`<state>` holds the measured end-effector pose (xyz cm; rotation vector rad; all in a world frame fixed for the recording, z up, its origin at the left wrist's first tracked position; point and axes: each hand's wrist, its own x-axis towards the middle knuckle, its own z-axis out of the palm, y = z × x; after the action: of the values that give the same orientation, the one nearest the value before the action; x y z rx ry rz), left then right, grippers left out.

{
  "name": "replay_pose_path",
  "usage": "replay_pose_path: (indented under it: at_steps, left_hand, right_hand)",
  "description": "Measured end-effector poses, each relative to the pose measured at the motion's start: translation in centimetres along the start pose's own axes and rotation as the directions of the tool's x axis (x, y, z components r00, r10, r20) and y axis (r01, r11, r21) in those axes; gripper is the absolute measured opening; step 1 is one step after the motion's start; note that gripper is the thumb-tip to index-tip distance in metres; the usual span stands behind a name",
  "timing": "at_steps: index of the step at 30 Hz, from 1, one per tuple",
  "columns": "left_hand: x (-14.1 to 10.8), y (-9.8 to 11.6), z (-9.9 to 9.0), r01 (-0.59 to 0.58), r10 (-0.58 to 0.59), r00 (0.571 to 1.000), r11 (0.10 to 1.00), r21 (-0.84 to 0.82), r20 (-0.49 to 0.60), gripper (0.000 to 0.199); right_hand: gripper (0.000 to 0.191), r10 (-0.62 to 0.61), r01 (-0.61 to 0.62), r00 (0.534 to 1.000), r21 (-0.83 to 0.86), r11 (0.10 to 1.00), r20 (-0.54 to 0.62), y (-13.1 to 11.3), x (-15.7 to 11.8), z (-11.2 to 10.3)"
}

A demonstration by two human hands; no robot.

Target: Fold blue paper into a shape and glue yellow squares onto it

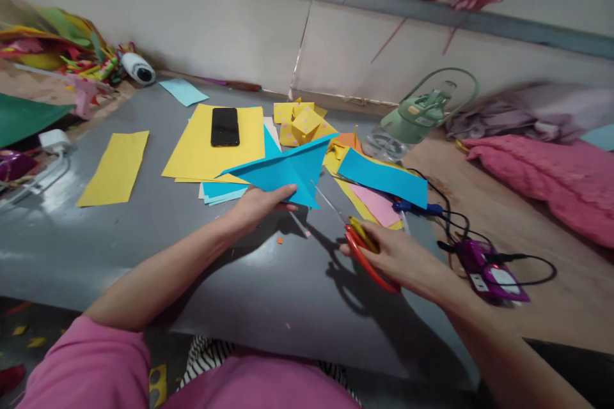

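Note:
A folded sheet of blue paper (292, 169) is pinched at its lower edge by my left hand (263, 204), thumb on top. My right hand (384, 249) grips scissors (362, 252) with red and yellow handles. Their blades point up and left, and the tips are close to the right edge of the blue paper. Behind the paper lie yellow sheets (192, 147) with a black phone (225, 127) on top. To the right a blue strip (384, 177) rests over yellow and pink paper.
Folded yellow dotted paper (304, 124) sits at the back. A green bottle (417, 115) stands at the back right. Cables and a purple power strip (494, 275) lie right of the grey table (268, 294). A yellow strip (115, 169) is at the left.

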<state>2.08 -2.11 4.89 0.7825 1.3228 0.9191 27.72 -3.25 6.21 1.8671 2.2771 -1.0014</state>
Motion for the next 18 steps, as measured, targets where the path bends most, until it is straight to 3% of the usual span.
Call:
replay_pose_path:
  at_steps: [4, 7, 10, 14, 16, 18]
  left_hand:
    - [1.4, -1.0, -0.4, 0.008, 0.004, 0.995, 0.992, -0.124, 0.098, 0.022]
    - [2.2, -1.5, -0.7, 0.085, -0.07, 0.991, 0.988, -0.128, 0.114, 0.03]
    - [2.4, -1.4, -0.5, 0.157, -0.133, 0.981, 0.971, -0.178, 0.142, 0.026]
    - [1.3, -1.7, -0.8, 0.223, -0.187, 0.954, 0.965, -0.139, 0.233, 0.023]
    - [-0.1, -2.0, -1.5, 0.233, -0.223, 0.929, 0.973, 0.004, 0.296, 0.04]
    - [-2.0, -2.1, -2.5, 0.203, -0.287, 0.885, 0.946, 0.252, 0.365, 0.056]
  right_hand:
    - [0.03, 0.053, -0.146, 0.97, -0.4, 0.905, -0.235, 3.5, -0.3, -1.1]
    - [0.031, -0.116, -0.107, 0.923, -0.533, 0.839, -0.368, 4.7, -0.7, -0.5]
    - [0.032, -0.345, 0.014, 0.818, -0.584, 0.812, -0.46, 3.5, -0.3, 1.2]
    - [0.047, -0.612, 0.352, 0.737, -0.612, 0.709, -0.285, 0.8, 2.5, 3.6]
    - [0.04, -0.674, 0.419, 0.696, -0.622, 0.662, -0.248, 0.2, 4.1, 4.6]
    - [0.029, -0.727, 0.455, 0.649, -0.652, 0.607, -0.224, 0.2, 5.3, 5.2]
